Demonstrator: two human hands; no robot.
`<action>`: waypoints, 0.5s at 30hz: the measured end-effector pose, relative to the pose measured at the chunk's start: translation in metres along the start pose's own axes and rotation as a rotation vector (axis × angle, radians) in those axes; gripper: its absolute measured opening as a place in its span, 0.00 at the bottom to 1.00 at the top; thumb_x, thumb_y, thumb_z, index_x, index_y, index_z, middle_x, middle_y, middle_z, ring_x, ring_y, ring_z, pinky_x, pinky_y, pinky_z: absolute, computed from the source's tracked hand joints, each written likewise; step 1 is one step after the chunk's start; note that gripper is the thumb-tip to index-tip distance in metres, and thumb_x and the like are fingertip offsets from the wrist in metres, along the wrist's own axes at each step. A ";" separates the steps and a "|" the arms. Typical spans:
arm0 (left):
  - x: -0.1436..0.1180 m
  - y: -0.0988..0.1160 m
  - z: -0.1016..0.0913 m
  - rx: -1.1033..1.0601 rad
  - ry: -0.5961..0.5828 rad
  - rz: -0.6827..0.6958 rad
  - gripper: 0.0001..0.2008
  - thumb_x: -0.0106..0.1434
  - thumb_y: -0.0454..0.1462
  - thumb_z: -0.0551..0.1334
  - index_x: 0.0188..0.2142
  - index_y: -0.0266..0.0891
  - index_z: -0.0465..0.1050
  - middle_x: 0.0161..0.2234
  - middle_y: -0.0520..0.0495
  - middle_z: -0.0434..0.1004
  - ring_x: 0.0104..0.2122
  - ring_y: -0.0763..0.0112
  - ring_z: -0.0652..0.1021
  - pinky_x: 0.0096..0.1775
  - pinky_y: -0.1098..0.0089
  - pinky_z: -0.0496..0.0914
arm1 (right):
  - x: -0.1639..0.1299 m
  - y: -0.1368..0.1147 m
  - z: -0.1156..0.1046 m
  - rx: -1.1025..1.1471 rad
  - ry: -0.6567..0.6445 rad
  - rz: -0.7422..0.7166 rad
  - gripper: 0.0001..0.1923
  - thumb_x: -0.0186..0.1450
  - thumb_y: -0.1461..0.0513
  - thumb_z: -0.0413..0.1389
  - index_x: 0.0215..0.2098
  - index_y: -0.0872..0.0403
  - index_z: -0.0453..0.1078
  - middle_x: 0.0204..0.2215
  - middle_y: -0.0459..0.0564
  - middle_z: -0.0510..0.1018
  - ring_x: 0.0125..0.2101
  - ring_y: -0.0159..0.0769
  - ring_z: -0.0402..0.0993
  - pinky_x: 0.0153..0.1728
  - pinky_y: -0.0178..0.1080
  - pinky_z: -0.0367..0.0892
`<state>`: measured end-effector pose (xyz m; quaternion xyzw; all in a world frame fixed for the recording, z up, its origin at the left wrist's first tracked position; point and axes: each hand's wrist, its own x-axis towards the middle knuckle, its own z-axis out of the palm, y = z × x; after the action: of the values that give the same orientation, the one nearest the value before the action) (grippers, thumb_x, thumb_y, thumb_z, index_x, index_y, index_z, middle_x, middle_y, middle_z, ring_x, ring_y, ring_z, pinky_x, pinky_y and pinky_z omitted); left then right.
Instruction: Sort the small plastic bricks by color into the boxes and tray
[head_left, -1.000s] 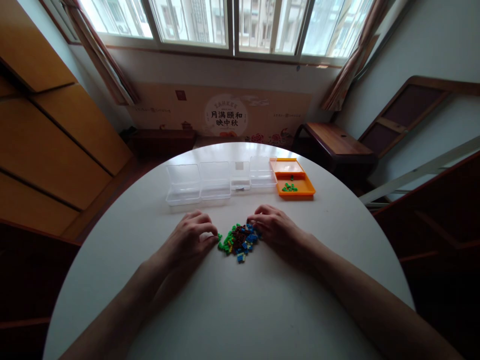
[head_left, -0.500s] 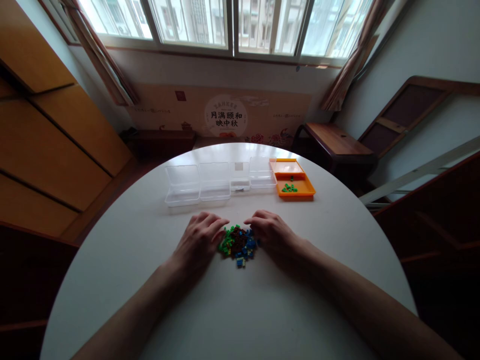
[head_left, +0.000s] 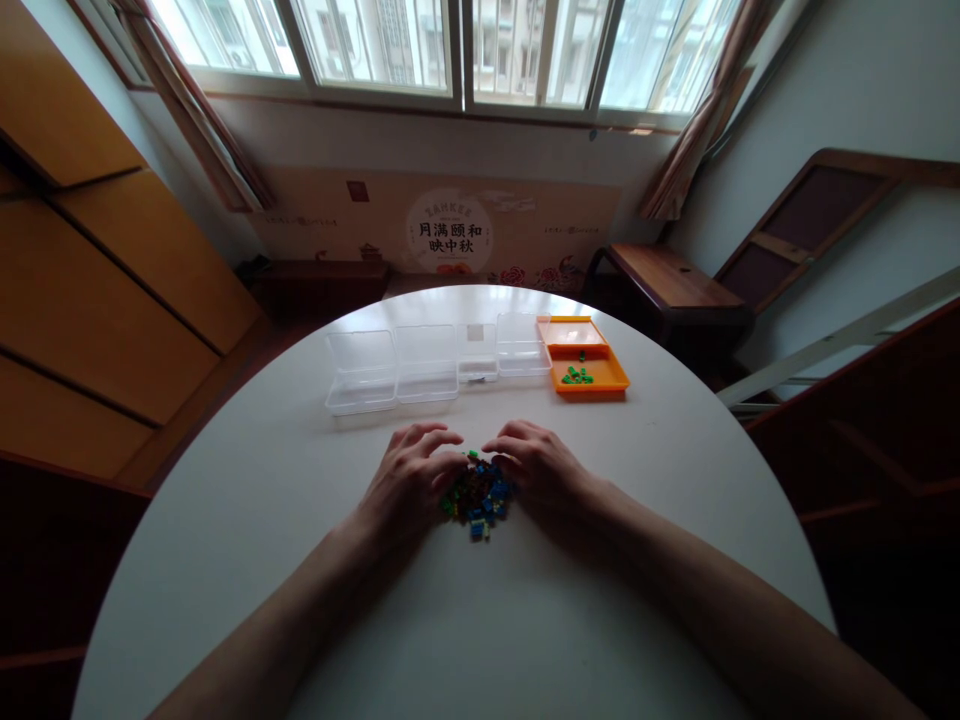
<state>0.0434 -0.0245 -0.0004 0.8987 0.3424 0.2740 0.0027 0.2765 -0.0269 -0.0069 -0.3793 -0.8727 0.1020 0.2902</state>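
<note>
A small heap of toy building bricks [head_left: 478, 488] in brown, blue, green and pale yellow lies on the white round table [head_left: 480, 620]. At its left edge is my left hand [head_left: 409, 470], fingers apart and reaching over the green bricks, partly covering them. My right hand [head_left: 538, 465] rests at the heap's right side by the blue bricks [head_left: 496, 490], its fingers spread and bent a little. No brick shows held in either hand. Near the fingertips, at the top of the heap, sits a green brick [head_left: 472, 454].
Behind the hands stand open clear plastic boxes [head_left: 361, 402] in a row, one smaller box [head_left: 478, 371] among them. To their right, an open orange box [head_left: 590, 391] holds several green bricks [head_left: 577, 377]. Beyond the table are a wooden chair [head_left: 679, 278] and windows.
My left hand has shifted slightly right over the green side of the heap, hiding more of it. My right fingers have moved slightly inward. The view has shifted a little.
</note>
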 end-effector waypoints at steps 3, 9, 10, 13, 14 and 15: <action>0.001 0.001 0.000 -0.017 0.013 -0.009 0.05 0.64 0.35 0.61 0.35 0.45 0.76 0.41 0.49 0.78 0.48 0.61 0.72 0.48 0.59 0.63 | 0.000 -0.001 0.000 0.000 0.000 0.003 0.10 0.64 0.67 0.55 0.42 0.52 0.75 0.35 0.51 0.76 0.34 0.35 0.72 0.35 0.36 0.67; 0.003 0.002 0.000 -0.063 0.002 -0.047 0.06 0.64 0.36 0.60 0.33 0.42 0.75 0.39 0.49 0.79 0.45 0.62 0.74 0.48 0.58 0.64 | 0.000 0.001 0.003 0.002 0.011 0.006 0.10 0.64 0.67 0.56 0.42 0.52 0.75 0.34 0.51 0.77 0.34 0.35 0.72 0.36 0.36 0.67; 0.003 0.002 0.000 -0.066 0.003 -0.061 0.05 0.64 0.37 0.60 0.33 0.42 0.75 0.39 0.48 0.79 0.45 0.62 0.74 0.48 0.58 0.64 | 0.000 0.001 0.003 0.001 0.011 0.004 0.09 0.64 0.67 0.56 0.42 0.52 0.75 0.34 0.50 0.77 0.34 0.35 0.72 0.36 0.36 0.67; 0.004 0.004 0.000 -0.077 -0.011 -0.078 0.04 0.62 0.37 0.62 0.33 0.43 0.76 0.39 0.48 0.79 0.46 0.61 0.73 0.49 0.56 0.64 | 0.000 0.002 0.005 -0.002 0.012 0.003 0.09 0.64 0.66 0.56 0.41 0.51 0.75 0.34 0.50 0.77 0.34 0.35 0.72 0.36 0.35 0.67; 0.004 0.004 0.000 -0.079 -0.020 -0.078 0.04 0.62 0.37 0.62 0.33 0.43 0.76 0.39 0.48 0.79 0.46 0.61 0.73 0.49 0.56 0.63 | 0.000 0.002 0.006 0.000 0.012 0.003 0.09 0.64 0.66 0.56 0.42 0.51 0.75 0.34 0.50 0.76 0.34 0.35 0.72 0.36 0.35 0.67; 0.004 0.004 0.000 -0.080 -0.026 -0.076 0.04 0.62 0.37 0.62 0.33 0.43 0.76 0.39 0.48 0.79 0.46 0.61 0.73 0.49 0.56 0.63 | 0.000 0.002 0.006 0.003 0.011 0.004 0.09 0.64 0.66 0.57 0.42 0.51 0.75 0.34 0.50 0.76 0.35 0.35 0.72 0.37 0.36 0.67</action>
<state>0.0481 -0.0251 0.0024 0.8877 0.3652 0.2753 0.0534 0.2745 -0.0252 -0.0128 -0.3811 -0.8703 0.1016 0.2951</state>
